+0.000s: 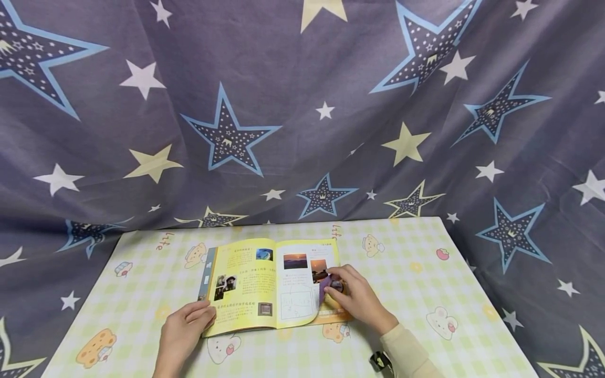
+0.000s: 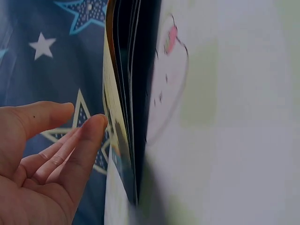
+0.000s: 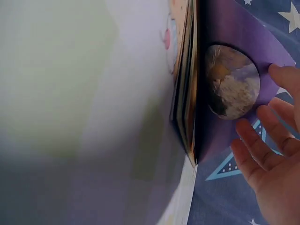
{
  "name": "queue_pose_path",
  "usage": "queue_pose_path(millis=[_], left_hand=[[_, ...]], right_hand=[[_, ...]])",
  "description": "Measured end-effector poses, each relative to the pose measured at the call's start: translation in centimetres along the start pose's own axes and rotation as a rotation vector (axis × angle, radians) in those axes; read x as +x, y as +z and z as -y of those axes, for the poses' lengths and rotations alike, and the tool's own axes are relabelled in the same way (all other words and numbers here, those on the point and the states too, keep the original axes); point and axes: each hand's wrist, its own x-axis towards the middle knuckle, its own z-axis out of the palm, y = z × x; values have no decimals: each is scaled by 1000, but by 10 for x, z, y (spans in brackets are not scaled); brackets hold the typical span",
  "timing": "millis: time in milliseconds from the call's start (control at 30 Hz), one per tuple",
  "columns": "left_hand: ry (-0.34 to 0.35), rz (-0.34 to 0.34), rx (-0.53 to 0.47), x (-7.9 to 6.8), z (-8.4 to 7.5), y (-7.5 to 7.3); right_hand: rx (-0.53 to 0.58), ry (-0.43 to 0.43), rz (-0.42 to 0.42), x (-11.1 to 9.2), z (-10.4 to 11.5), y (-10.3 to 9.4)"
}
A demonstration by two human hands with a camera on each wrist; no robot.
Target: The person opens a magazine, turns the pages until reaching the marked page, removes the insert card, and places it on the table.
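An open book (image 1: 252, 315) with yellow-edged pages, printed text and photos lies on the table. My left hand (image 1: 181, 333) is at its lower left edge; in the left wrist view, an index fingertip (image 2: 99, 121) meets the side of the book (image 2: 124, 154) while the thumb stays apart. At the right edge, my right hand (image 1: 361, 302) pinches a page (image 1: 312, 310) whose lower right part curls up and shows a purple back. Seen from the right wrist, that purple side (image 3: 234, 23) carries a round photo (image 3: 233, 84), with thumb and fingers at its outer edge.
The table (image 1: 406, 273) has a pale green checked cover with cartoon prints. Behind and beside it hangs a dark grey-blue curtain (image 1: 293, 58) with stars. A black strap-like item (image 1: 379, 361) is at my right sleeve (image 1: 408, 352).
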Motion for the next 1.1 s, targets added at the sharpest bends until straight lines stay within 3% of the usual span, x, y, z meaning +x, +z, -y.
queue_pose_path(millis=[133, 267, 500, 667, 833, 1100], left_hand=[[55, 35, -15, -2, -10, 10], [110, 73, -70, -3, -23, 24], [150, 219, -393, -5, -44, 52], [151, 327, -519, -10, -56, 72], [187, 388, -513, -14, -64, 92], [215, 380, -463, -15, -66, 103]], right_hand=[[11, -42, -10, 5, 5, 3], [20, -45, 48, 12, 14, 6], [85, -37, 186, 16, 26, 13], [80, -67, 246, 18, 31, 19], [66, -81, 269, 18, 36, 23], [65, -64, 287, 18, 37, 23]])
